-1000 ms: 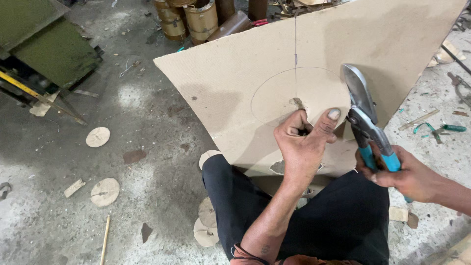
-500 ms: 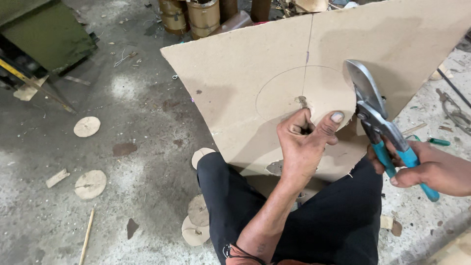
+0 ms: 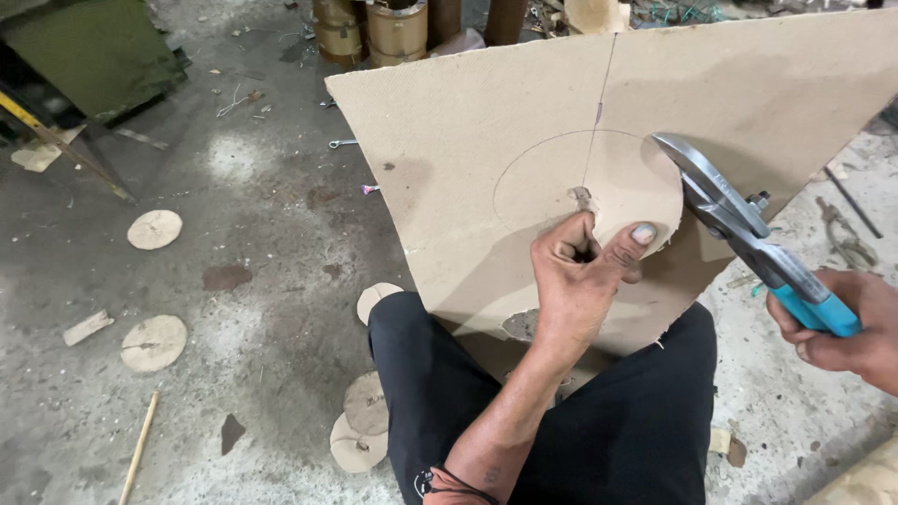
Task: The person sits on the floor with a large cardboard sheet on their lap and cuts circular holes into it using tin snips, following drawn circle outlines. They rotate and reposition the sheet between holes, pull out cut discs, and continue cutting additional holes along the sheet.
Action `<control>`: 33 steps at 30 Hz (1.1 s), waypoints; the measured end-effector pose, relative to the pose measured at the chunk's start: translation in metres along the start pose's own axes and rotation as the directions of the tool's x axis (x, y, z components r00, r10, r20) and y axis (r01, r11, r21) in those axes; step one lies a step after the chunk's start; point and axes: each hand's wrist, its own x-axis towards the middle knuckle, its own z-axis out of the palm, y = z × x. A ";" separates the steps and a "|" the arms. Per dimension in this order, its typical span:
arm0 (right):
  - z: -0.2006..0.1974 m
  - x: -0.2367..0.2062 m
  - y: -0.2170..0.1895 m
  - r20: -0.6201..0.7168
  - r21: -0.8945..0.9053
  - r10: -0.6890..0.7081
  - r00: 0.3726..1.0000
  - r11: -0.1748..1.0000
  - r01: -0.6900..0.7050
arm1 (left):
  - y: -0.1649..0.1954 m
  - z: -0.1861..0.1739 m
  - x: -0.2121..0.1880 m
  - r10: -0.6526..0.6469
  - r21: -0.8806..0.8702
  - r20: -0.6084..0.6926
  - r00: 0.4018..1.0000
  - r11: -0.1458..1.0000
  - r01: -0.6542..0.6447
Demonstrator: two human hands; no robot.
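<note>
A large tan cardboard sheet [image 3: 486, 131] rests on my lap, with a pencilled circle and a straight line drawn on it. My left hand [image 3: 580, 281] grips the sheet at the circle's lower edge, thumb on top. My right hand [image 3: 842, 327] is closed around the blue handles of metal snips [image 3: 720, 206]. The snips' blades bite into the cardboard along the right side of the circle, where a cut runs up from the sheet's lower edge.
Round cardboard discs [image 3: 154, 229] lie scattered on the grey concrete floor, some beside my left leg [image 3: 360, 421]. Cylindrical tins [image 3: 393, 28] stand behind the sheet. A green metal object [image 3: 94, 56] sits at the top left. A stick [image 3: 138, 449] lies at the lower left.
The snips have advanced further up along the circle's right side. My left hand keeps its grip on the sheet. The view has shifted slightly.
</note>
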 end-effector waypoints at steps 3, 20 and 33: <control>0.003 -0.005 -0.048 0.053 0.059 0.147 0.988 0.987 -0.150 | 0.007 -0.002 -0.002 0.001 -0.060 0.030 1.000 0.998 0.001; -0.080 0.016 0.025 0.155 -0.238 0.072 0.985 0.971 -0.034 | 0.017 -0.016 -0.001 -0.030 -0.100 0.107 0.994 0.994 0.041; -0.032 0.015 -0.045 0.177 -0.168 0.183 0.967 0.974 -0.153 | 0.007 -0.014 -0.008 -0.035 -0.134 0.171 0.985 0.989 0.058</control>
